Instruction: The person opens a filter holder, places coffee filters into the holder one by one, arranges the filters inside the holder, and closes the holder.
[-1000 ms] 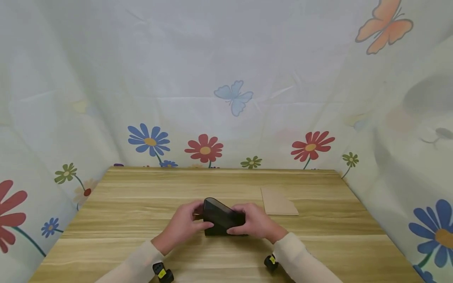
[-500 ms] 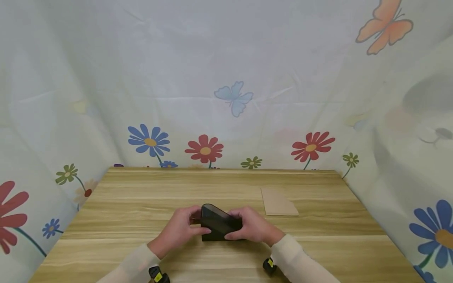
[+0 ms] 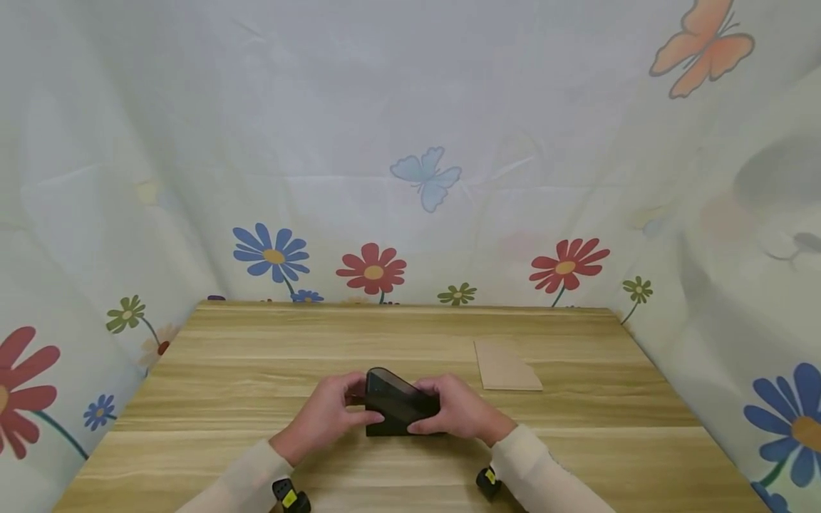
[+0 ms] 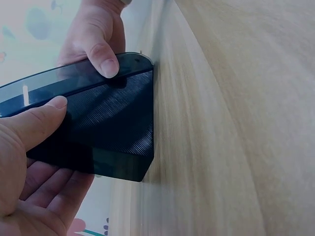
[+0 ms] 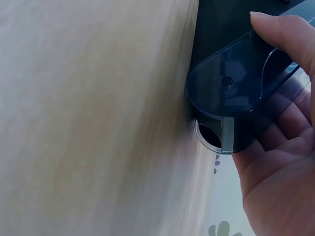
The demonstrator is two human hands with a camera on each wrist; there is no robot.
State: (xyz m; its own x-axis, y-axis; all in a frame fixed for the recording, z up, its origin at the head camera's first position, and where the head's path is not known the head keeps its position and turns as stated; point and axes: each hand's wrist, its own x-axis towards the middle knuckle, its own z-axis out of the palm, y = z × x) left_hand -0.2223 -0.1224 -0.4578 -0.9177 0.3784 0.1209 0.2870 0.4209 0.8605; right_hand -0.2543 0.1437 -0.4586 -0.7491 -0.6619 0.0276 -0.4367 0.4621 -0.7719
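A black plastic case (image 3: 398, 410) with ribbed sides and a smoky see-through cover (image 5: 221, 88) stands on the table in front of me. Its slanted top falls toward the right in the head view. My left hand (image 3: 327, 413) grips its left end, thumb on the near face and fingers behind. At the other end, my right hand (image 3: 462, 412) holds it the same way, with the thumb low on the near side. The left wrist view shows the ribbed face of the case (image 4: 113, 108) between both thumbs. What the case contains cannot be made out.
A flat piece of brown cardboard (image 3: 505, 367) with a slanted, uneven right edge lies behind my right hand. The wood-grain table (image 3: 288, 335) ends at a pale curtain (image 3: 321, 142) printed with flowers and butterflies, which also hangs along both sides.
Both hands and the case came slightly toward me and to the left, then stayed in place over the last half second. The grip looks unchanged. The cardboard has not moved.
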